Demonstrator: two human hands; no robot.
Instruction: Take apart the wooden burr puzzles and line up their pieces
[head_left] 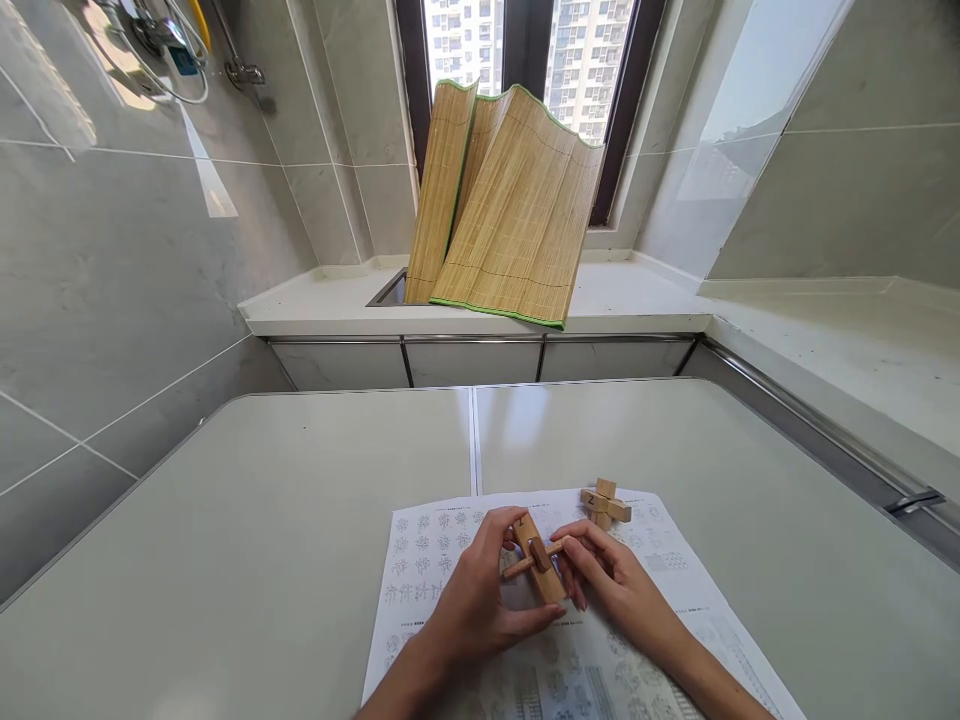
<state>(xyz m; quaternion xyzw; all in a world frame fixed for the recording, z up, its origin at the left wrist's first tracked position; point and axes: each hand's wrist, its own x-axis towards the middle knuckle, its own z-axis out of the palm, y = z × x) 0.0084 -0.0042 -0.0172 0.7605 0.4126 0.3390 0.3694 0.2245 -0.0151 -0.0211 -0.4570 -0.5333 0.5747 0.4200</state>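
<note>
Bare table lies open across the left and lower left of the frame, and again on the right. At center bottom, the printed sheet is crowded: a small wooden cross puzzle stands at its upper right edge. Farther up, the bamboo mat blocks the counter's middle.

Printed paper sheet flat on grey table; interlocked wooden puzzle pieces above sheet, between left hand and right hand; small wooden cross puzzle behind, right.

pale table, printed sheet on it, small wooden cross on sheet
</note>
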